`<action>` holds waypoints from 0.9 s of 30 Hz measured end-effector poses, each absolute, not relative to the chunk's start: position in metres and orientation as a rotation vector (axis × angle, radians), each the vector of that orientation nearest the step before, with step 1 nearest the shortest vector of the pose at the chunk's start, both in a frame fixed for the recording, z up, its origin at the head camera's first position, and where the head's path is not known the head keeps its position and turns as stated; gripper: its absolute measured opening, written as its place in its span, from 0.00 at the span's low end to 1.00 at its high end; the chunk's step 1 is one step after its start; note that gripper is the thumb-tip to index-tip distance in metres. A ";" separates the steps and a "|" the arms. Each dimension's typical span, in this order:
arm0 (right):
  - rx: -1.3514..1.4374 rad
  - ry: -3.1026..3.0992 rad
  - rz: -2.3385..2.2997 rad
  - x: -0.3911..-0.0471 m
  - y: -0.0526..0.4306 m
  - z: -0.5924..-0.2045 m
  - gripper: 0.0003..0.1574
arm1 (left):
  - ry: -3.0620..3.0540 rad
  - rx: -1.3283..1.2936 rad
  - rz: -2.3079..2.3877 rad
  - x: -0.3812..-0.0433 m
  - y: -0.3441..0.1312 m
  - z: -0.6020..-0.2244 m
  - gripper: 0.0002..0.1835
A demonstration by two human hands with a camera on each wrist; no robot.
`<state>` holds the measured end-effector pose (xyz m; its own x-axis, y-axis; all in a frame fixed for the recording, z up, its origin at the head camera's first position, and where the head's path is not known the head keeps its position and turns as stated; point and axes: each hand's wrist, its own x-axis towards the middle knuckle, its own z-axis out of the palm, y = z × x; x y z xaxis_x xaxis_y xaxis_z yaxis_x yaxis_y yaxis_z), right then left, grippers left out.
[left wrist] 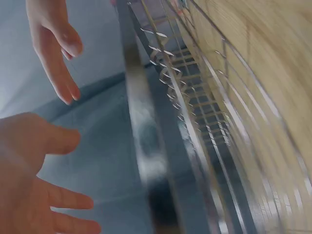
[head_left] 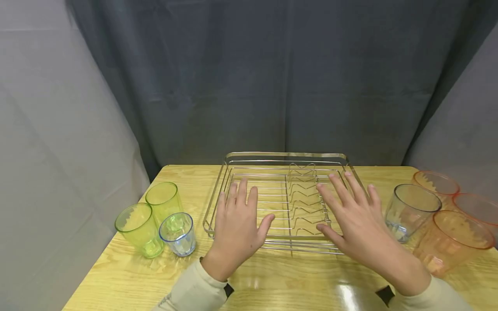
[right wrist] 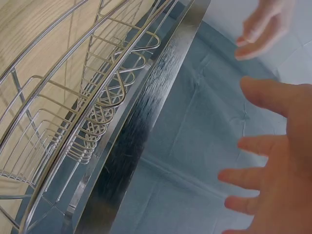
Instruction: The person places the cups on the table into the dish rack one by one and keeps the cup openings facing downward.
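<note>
A wire dish rack (head_left: 268, 236) with a flat metal rim stands on the wooden table. Over its left part I hold my left hand (head_left: 238, 216), palm down with fingers straight. My right hand (head_left: 359, 220) hovers over the rack's right side, fingers spread apart. Neither hand holds anything. In the left wrist view the rack's rim (left wrist: 141, 126) runs beside my left fingers, with a gap between. The right wrist view likewise shows air between my right fingers and the rim (right wrist: 141, 117). Zigzag wire dividers (head_left: 305, 203) line the rack's right half.
On the left stand two green glasses (head_left: 134, 229) and a small blue-rimmed glass (head_left: 182, 242). At the right are a taller dark-rimmed clear glass (head_left: 408, 211) and three orange glasses (head_left: 447, 246). A dark curtain (head_left: 249, 86) hangs behind the table (head_left: 272, 280).
</note>
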<state>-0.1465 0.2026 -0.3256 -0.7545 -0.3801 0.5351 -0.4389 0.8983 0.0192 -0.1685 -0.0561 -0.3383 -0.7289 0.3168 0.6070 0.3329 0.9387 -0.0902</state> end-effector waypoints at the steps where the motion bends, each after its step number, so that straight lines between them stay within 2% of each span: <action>1: 0.604 -2.511 0.146 -0.147 0.203 -0.325 0.52 | -2.441 -0.453 -0.040 -0.170 -0.059 -0.340 0.35; 6: 0.648 -2.568 0.155 -0.145 0.205 -0.324 0.44 | -2.455 -0.413 -0.093 -0.178 -0.071 -0.351 0.29; 13: 0.702 -2.523 0.198 -0.143 0.207 -0.326 0.40 | -2.526 -0.381 -0.177 -0.179 -0.083 -0.354 0.26; 27: 0.769 -2.462 0.229 -0.144 0.211 -0.328 0.35 | -2.585 -0.335 -0.291 -0.211 -0.107 -0.371 0.29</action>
<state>-0.1440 0.2113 -0.3281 -0.6881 -0.4764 0.5474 -0.5691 0.8222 0.0001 -0.2109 -0.1070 -0.3715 -0.8380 0.1803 0.5150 0.2904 0.9464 0.1412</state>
